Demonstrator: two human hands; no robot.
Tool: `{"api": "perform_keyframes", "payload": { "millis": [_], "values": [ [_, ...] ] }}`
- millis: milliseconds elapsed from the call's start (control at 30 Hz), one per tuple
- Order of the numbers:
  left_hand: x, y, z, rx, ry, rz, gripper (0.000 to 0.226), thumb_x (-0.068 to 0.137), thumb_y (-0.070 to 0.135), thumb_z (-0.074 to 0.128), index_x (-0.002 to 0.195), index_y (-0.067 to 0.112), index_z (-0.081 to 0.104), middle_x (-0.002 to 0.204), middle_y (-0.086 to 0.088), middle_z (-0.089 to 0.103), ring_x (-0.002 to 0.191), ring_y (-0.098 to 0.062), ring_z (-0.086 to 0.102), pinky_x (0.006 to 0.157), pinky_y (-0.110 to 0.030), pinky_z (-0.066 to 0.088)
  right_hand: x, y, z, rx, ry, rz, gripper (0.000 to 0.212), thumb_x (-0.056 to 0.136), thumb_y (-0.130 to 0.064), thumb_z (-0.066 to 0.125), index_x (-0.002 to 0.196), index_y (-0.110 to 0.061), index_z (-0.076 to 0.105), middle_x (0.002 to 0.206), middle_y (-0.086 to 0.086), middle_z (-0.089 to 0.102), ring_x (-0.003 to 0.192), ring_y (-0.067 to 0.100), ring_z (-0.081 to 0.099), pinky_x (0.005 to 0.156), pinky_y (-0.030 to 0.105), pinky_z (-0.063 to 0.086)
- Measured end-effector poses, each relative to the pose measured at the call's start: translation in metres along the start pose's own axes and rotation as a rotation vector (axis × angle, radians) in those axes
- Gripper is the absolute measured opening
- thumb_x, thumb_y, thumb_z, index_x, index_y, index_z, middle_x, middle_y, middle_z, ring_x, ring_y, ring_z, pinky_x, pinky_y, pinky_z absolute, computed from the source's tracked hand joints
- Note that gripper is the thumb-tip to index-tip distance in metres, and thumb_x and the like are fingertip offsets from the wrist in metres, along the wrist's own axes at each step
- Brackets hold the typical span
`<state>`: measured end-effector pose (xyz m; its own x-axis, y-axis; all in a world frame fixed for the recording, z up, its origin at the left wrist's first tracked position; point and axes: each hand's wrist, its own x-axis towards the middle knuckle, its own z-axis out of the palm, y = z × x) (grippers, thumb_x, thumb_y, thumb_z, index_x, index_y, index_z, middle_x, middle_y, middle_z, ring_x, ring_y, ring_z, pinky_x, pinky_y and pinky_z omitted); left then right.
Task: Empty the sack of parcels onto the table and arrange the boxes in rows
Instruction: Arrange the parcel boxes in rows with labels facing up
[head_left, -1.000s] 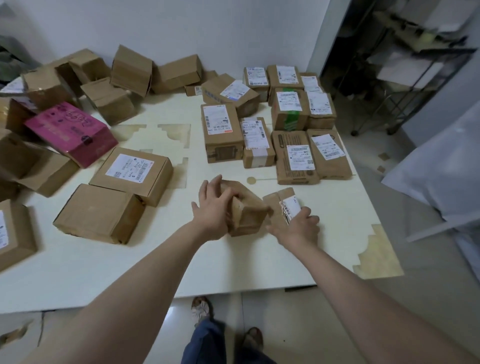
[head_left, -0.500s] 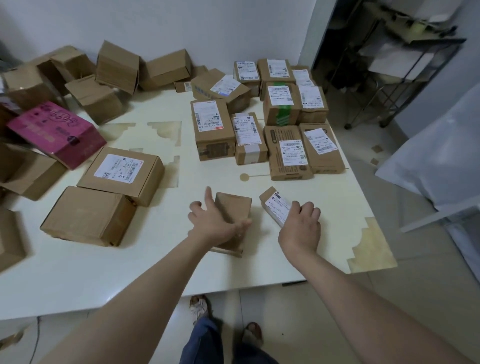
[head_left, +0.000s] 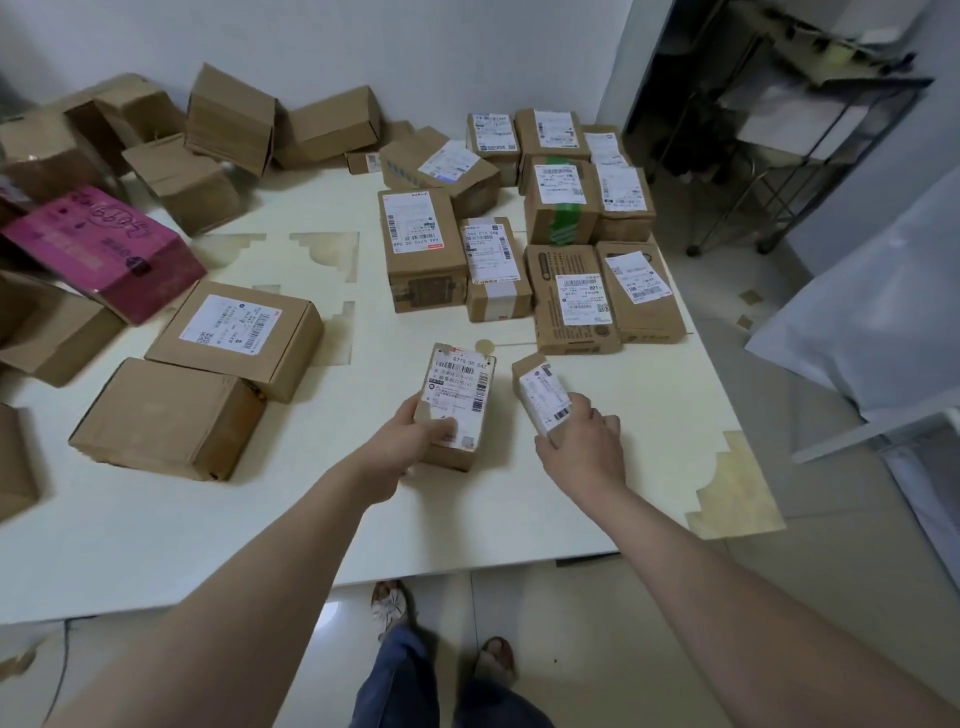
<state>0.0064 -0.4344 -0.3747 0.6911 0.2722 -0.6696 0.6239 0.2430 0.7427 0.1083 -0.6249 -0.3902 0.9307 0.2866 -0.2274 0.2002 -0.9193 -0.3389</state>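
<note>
On the cream table (head_left: 156, 530) my left hand (head_left: 410, 441) grips the near end of a small brown box (head_left: 460, 384) that lies label up. To its right my right hand (head_left: 584, 447) holds a smaller labelled box (head_left: 540, 389), tilted with its label facing up. Just beyond them stand rows of labelled parcels (head_left: 519, 244) set side by side at the table's far right. Loose brown boxes (head_left: 228, 124) lie scattered along the back and left.
A pink box (head_left: 104, 249) lies at the left among the loose boxes. Two large boxes (head_left: 208, 374) sit left of my hands. The table's right edge drops to a tiled floor with a metal rack (head_left: 810, 130) and white sheeting (head_left: 883, 312).
My left hand has turned its box over, so the label now faces up, and grips its near end. My right hand has closed around the smaller box and lifted its near end.
</note>
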Motion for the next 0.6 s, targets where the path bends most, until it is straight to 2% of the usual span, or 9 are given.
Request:
{"api": "perform_keyframes", "payload": {
  "millis": [67, 167, 300, 433, 533, 600],
  "values": [
    [0.000, -0.005, -0.002, 0.046, 0.004, -0.023, 0.046, 0.093, 0.033, 0.061, 0.135, 0.041, 0.042, 0.122, 0.018, 0.059, 0.115, -0.011, 0.052, 0.092, -0.041, 0.039, -0.001, -0.001, 0.004, 0.031, -0.064, -0.067, 0.069, 0.088, -0.037, 0.063, 0.143, -0.013, 0.030, 0.132, 0.009, 0.053, 0.122, 0.030, 0.037, 0.093, 0.036, 0.039],
    [0.002, -0.007, -0.002, 0.056, -0.003, -0.021, 0.045, 0.092, 0.034, 0.063, 0.134, 0.037, 0.044, 0.124, 0.014, 0.061, 0.116, -0.013, 0.055, 0.098, -0.046, 0.046, -0.002, -0.002, 0.010, 0.131, -0.118, -0.103, 0.077, 0.086, -0.037, 0.066, 0.147, -0.015, 0.026, 0.137, 0.007, 0.050, 0.125, 0.029, 0.037, 0.096, 0.035, 0.038],
    [0.007, -0.003, 0.014, 0.077, -0.032, 0.026, 0.049, 0.091, 0.024, 0.067, 0.136, 0.025, 0.046, 0.120, 0.003, 0.064, 0.106, -0.017, 0.063, 0.091, -0.036, 0.053, -0.004, 0.003, 0.015, 0.214, -0.100, -0.148, 0.076, 0.080, -0.029, 0.067, 0.146, -0.020, 0.031, 0.132, 0.003, 0.055, 0.120, 0.027, 0.043, 0.095, 0.034, 0.043],
    [0.014, 0.004, 0.046, 0.057, -0.077, 0.041, 0.047, 0.091, 0.014, 0.066, 0.134, 0.015, 0.047, 0.117, -0.004, 0.065, 0.097, -0.019, 0.065, 0.087, -0.035, 0.056, -0.002, 0.022, 0.005, 0.285, -0.012, -0.100, 0.074, 0.076, -0.019, 0.063, 0.145, -0.024, 0.034, 0.129, 0.000, 0.056, 0.117, 0.027, 0.043, 0.094, 0.037, 0.045],
    [0.021, 0.013, 0.075, 0.093, -0.141, 0.042, 0.046, 0.091, 0.010, 0.066, 0.133, 0.010, 0.047, 0.117, -0.011, 0.066, 0.090, -0.023, 0.065, 0.087, -0.038, 0.057, 0.002, 0.050, -0.012, 0.332, 0.050, -0.062, 0.073, 0.076, -0.011, 0.061, 0.144, -0.022, 0.037, 0.134, 0.004, 0.048, 0.123, 0.027, 0.044, 0.100, 0.039, 0.044],
    [0.027, 0.019, 0.099, 0.107, -0.167, 0.054, 0.049, 0.091, 0.009, 0.065, 0.136, 0.009, 0.046, 0.118, -0.012, 0.065, 0.094, -0.025, 0.066, 0.085, -0.037, 0.058, 0.004, 0.069, -0.022, 0.395, 0.073, -0.023, 0.072, 0.077, -0.010, 0.063, 0.143, -0.020, 0.039, 0.135, 0.004, 0.041, 0.126, 0.020, 0.043, 0.101, 0.039, 0.045]
  ]
}}
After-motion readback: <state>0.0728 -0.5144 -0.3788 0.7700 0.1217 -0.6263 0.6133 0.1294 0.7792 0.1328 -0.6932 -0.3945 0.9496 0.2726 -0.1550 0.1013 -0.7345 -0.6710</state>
